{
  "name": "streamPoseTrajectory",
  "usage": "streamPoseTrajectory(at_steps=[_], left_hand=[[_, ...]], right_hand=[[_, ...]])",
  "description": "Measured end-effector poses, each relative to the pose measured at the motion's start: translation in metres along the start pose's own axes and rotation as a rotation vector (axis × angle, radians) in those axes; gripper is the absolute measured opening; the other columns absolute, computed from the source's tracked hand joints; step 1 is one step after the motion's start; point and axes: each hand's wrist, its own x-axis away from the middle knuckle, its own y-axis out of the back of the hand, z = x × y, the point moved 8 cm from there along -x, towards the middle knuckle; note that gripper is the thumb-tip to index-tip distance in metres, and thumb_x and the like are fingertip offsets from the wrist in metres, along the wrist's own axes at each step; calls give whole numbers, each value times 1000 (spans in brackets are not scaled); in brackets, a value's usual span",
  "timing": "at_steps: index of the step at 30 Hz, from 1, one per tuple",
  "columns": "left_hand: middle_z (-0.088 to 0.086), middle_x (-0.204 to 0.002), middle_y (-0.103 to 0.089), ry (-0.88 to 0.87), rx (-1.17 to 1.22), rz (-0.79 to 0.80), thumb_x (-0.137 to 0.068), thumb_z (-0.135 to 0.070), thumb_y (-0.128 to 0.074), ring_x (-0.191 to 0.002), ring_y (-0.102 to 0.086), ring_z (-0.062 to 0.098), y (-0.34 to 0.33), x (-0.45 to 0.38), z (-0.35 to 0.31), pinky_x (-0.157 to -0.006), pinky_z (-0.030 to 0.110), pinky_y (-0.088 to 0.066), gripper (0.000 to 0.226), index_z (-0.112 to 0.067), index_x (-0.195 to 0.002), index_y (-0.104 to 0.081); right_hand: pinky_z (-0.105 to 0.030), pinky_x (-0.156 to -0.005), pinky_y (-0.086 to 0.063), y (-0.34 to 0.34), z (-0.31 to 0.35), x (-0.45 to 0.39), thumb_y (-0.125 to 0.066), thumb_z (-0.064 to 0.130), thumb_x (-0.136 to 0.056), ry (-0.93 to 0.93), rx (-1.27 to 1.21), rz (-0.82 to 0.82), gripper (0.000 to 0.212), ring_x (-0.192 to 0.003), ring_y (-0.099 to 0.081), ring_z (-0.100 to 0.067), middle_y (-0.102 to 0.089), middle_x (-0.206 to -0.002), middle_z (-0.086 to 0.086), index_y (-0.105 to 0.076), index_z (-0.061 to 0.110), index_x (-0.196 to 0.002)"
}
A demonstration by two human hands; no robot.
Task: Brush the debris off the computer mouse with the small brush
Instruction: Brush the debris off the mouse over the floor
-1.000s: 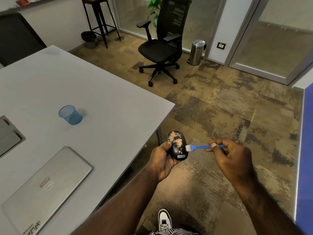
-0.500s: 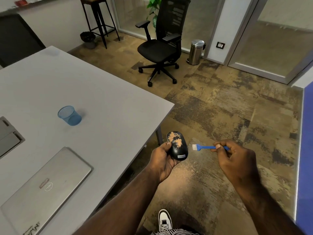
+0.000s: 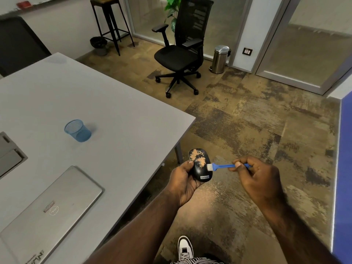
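Desk: the pale grey desk [image 3: 106, 115] fills the left of the view; a closed silver laptop [image 3: 49, 212] and a small blue mesh cup [image 3: 77, 130] stand on it, well apart from the work.
Left hand: the left hand [image 3: 183, 181] is held beyond the desk's near corner, over the carpet; its fingers are curled under and around the mouse, with the thumb on the left flank.
Mouse: the black oval computer mouse [image 3: 200, 165] lies top-up in that palm, its long axis running away from the person, label end nearest.
Debris: tan, crumbly debris [image 3: 199, 158] covers the far half and centre of the shell; the near end looks bare.
Brush: the small blue plastic brush with white bristles [image 3: 222, 166] lies crosswise to the mouse's long axis, its bristles at the right edge of the shell, touching or nearly so.
Right hand: the right hand [image 3: 253, 178] pinches the handle's end between thumb and curled fingers, just right of the mouse.
Governing relation: the remaining debris lies left of and beyond the bristles, so the next stroke probably has to start further up the shell.
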Motion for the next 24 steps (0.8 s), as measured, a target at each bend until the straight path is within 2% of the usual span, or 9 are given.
streamPoseTrajectory(at_steps=[4,7,11,18,22,24], left_hand=[[22,-118,-66,2,-3,-10,-101,-13,-35,-101,-68,32,2,0,0,-81,47,-56,34,1,-128,-51],[21,-116,-67,2,-19,-6,-101,-13,-36,-101,-69,32,4,1,1,-80,47,-57,34,1,-129,-51],[22,-124,-64,13,-60,-1,-102,-13,-35,-110,-64,33,2,2,5,-88,49,-54,36,1,-131,-51],[22,-127,-62,29,-89,4,-101,-13,-35,-114,-62,33,2,3,6,-93,49,-52,35,-1,-130,-51],[21,-127,-62,23,-107,2,-102,-13,-34,-115,-62,33,3,2,7,-94,50,-51,37,0,-133,-49],[21,-127,-63,21,-119,-1,-102,-14,-33,-115,-62,33,3,2,7,-94,50,-52,37,0,-133,-50]], right_hand=[[-10,-32,-27,1,-12,-6,-63,9,-88,-79,83,-35,14,-42,-53,2,-61,-59,22,-74,17,-92],[-9,-31,-23,7,-17,-13,-62,12,-90,-105,34,-68,14,-36,-48,0,-62,-57,19,-73,20,-91],[-10,-32,-27,1,-9,-18,-63,12,-89,-84,-54,-47,15,-37,-49,-1,-70,-68,17,-71,24,-89],[-13,-36,-30,4,-18,-24,-60,18,-90,-158,117,-67,14,-38,-50,-3,-69,-66,16,-73,20,-94],[-9,-34,-30,1,-10,-26,-62,15,-89,-106,-6,-46,13,-39,-52,0,-70,-66,15,-72,21,-92],[-8,-36,-31,-5,-7,-25,-62,15,-89,-85,25,-7,12,-42,-54,0,-71,-68,11,-73,19,-92]])
